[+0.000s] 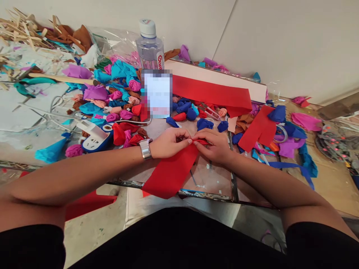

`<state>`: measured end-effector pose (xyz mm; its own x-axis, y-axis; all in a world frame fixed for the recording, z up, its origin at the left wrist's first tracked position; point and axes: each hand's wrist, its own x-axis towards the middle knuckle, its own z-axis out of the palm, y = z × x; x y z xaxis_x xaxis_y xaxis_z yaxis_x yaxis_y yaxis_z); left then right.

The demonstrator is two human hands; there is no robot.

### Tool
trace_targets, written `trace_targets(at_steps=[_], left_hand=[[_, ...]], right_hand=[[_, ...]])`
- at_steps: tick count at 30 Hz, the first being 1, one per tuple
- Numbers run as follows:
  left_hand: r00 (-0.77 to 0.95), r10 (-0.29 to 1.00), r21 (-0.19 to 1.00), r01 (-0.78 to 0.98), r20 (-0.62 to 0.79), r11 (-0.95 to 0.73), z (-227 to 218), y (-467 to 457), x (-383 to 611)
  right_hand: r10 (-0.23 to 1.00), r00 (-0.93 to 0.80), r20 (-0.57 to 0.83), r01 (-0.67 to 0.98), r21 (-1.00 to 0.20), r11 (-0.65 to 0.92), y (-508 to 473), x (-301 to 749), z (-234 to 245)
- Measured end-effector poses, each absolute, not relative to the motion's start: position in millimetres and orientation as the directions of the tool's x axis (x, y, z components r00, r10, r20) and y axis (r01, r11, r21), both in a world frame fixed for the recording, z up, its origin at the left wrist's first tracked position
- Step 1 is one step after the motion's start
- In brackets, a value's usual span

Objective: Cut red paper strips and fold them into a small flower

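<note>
Both hands meet over the front of the table, pinching the upper end of a red fabric strip [176, 170]. My left hand [169, 142], with a metal watch [145, 149] at its wrist, holds the strip's top edge between thumb and fingers. Close against it, my right hand [214, 145] grips the folded or rolled red end. From there the strip hangs down over the table's front edge. Dark blue fabric pieces [205, 124] lie just beyond the fingers. A phone with a lit, blurred screen [157, 93] leans upright behind my left hand.
A water bottle [150, 48] stands behind the phone. At left are a power strip [97, 140] with cables, rolled fabric flowers [134, 85] and wooden sticks [25, 28]. Long red fabric [210, 91] lies at the back. Another red piece [259, 129] and a blue ribbon [291, 165] lie right.
</note>
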<state>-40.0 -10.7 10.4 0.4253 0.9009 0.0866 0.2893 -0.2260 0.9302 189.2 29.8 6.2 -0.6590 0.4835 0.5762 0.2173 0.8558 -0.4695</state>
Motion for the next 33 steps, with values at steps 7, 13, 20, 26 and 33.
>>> trace_targets(at_steps=[7, 13, 20, 26, 33], left_hand=[[0.409, 0.909, 0.921, 0.315, 0.087, -0.229, 11.6, -11.1, -39.3], [0.397, 0.911, 0.904, 0.340, 0.112, -0.259, 12.3, -12.7, -38.8], [0.376, 0.917, 0.878, 0.384, 0.134, -0.286, 12.8, -13.4, -40.6], [0.369, 0.919, 0.868, 0.403, 0.137, -0.291, 11.4, -12.4, -40.8], [0.369, 0.921, 0.874, 0.396, 0.129, -0.281, 12.9, -12.8, -40.5]], right_hand=[[0.464, -0.683, 0.563, 0.226, -0.442, 0.868, 30.5, 189.3, 7.6], [0.475, -0.696, 0.539, 0.247, -0.442, 0.862, 31.8, 189.3, 7.3], [0.500, -0.680, 0.537, 0.268, -0.453, 0.850, 33.2, 189.1, 4.7], [0.497, -0.686, 0.531, 0.289, -0.428, 0.856, 34.1, 190.3, 2.9], [0.518, -0.680, 0.519, 0.302, -0.445, 0.843, 33.8, 189.7, 3.1]])
